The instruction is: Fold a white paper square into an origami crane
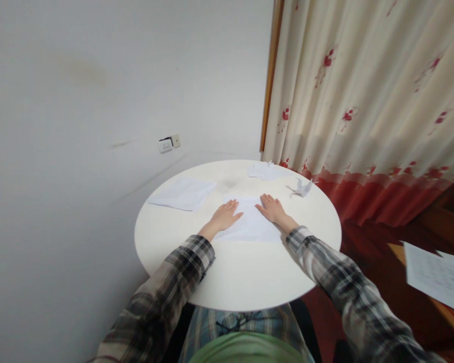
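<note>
A white sheet of paper [249, 229] lies flat in the middle of the round white table [242, 282]. On its left side rests my left hand [226, 216], palm down with the fingers stretched out. My right hand [273, 209] lies flat on the right side, its fingers spread too. Neither hand grips anything. To the left of the sheet is a stack of white paper [183, 194]. Right of my right hand stands a folded paper crane [302, 188].
More white paper [265, 171] lies at the table's far edge. A wall with a socket [165, 146] borders the left, and a flowered curtain [363, 101] hangs behind on the right. Printed sheets [437, 275] lie on a wooden surface at the lower right.
</note>
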`<state>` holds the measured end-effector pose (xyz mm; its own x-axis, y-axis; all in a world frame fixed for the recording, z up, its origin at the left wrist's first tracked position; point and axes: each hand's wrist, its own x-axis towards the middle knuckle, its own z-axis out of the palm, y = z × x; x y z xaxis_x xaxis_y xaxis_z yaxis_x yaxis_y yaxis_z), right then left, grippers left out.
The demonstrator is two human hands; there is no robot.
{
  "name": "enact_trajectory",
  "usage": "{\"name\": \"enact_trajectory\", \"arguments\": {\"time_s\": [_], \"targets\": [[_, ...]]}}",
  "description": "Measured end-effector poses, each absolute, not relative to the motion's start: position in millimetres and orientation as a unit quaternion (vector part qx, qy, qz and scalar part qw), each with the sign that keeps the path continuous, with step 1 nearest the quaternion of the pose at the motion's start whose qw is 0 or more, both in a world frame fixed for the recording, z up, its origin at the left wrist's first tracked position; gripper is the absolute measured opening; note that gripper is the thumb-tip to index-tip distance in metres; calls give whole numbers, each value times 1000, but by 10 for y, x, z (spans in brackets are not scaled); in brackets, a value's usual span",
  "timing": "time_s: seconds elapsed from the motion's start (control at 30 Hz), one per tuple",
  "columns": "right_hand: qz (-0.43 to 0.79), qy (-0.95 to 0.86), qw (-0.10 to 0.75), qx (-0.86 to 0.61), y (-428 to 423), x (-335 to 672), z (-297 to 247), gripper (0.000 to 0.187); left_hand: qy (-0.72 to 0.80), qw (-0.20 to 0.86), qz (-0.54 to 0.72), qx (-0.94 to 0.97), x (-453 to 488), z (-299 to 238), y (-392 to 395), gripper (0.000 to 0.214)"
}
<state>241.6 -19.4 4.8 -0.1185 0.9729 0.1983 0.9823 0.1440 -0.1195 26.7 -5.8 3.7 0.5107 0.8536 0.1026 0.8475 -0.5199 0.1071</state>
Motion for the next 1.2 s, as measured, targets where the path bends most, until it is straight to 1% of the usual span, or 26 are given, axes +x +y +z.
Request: {"name": "enact_trajectory", "arguments": {"time_s": [0.1,0.17,0.23,0.33,0.4,0.5,0.6,0.8,1.03,1.2], "targets": [[-92,-740,144,-651,-241,2338,78,56,512,10,73,856,267,3,-10,62],[-111,-759,146,-624,-277,2250,90,51,523,5,76,849,286,-17,11,63],[-88,-785,146,-595,-321,2144,86,50,532,2,77,843,299,-34,27,64],[-36,-836,147,-528,-392,2000,55,53,538,-5,83,839,298,-52,43,65],[-12,-855,156,-495,-431,1944,34,59,543,-10,88,835,287,-58,49,65],[13,-867,146,-476,-462,1924,21,70,556,-8,86,827,265,-51,49,64],[26,-867,137,-478,-456,1937,22,72,569,-8,84,818,250,-28,40,65],[25,-856,123,-501,-385,2027,36,66,588,-7,69,806,249,11,21,65],[18,-774,88,-627,-180,2389,47,67,595,-5,70,800,248,8,32,69],[20,-760,93,-642,-122,2511,9,67,624,3,76,778,205,8,53,73]]}}
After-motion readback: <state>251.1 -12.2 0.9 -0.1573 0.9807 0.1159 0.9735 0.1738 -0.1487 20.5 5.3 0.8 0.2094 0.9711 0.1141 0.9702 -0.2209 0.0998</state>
